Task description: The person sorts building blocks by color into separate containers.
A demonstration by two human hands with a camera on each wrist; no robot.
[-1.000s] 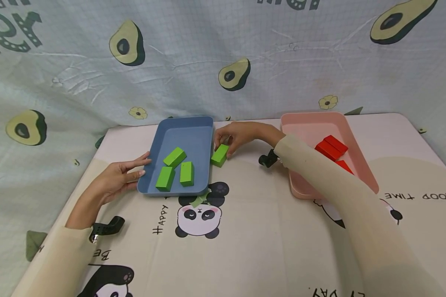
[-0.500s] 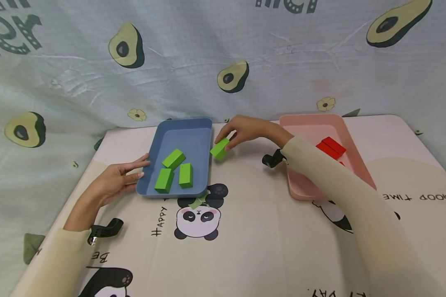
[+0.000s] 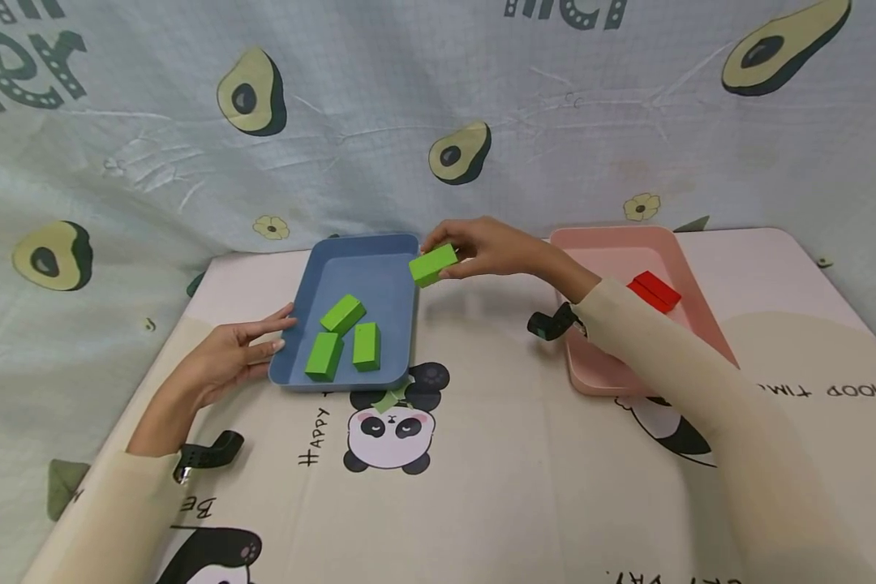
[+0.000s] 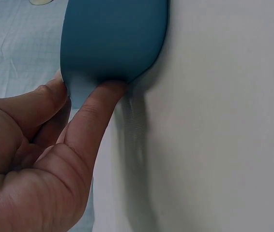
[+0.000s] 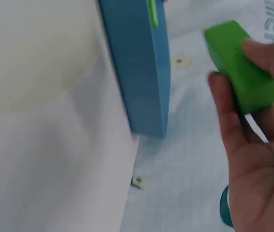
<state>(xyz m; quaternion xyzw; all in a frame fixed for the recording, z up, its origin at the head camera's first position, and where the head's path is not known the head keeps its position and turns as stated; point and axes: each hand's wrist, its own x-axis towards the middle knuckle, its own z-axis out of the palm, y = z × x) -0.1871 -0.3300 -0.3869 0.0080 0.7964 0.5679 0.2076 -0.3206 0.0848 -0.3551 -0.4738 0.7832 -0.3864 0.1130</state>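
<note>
My right hand (image 3: 482,243) pinches a green block (image 3: 433,265) between thumb and fingers, held up beside the right rim of the blue tray (image 3: 365,247). The right wrist view shows the same block (image 5: 241,67) tilted in the fingertips, clear of the table. Inside the tray, three more green blocks (image 3: 324,357) lie towards its near end. At the tray's left side, my left hand (image 3: 222,357) touches the wall with fingers mostly straight. In the left wrist view, a fingertip of that hand (image 4: 54,159) meets the tray's outer wall (image 4: 113,43) low down.
A pink tray (image 3: 580,381) stands to the right, partly covered by the right forearm. Red blocks (image 3: 654,290) lie in it. Behind the table (image 3: 482,487) hangs a cloth (image 3: 365,178) printed with avocados. The table cover has panda drawings.
My right hand has lifted the green block off the table beside the blue tray, raising it and turning it more sideways. The left hand and both trays stay in place.
</note>
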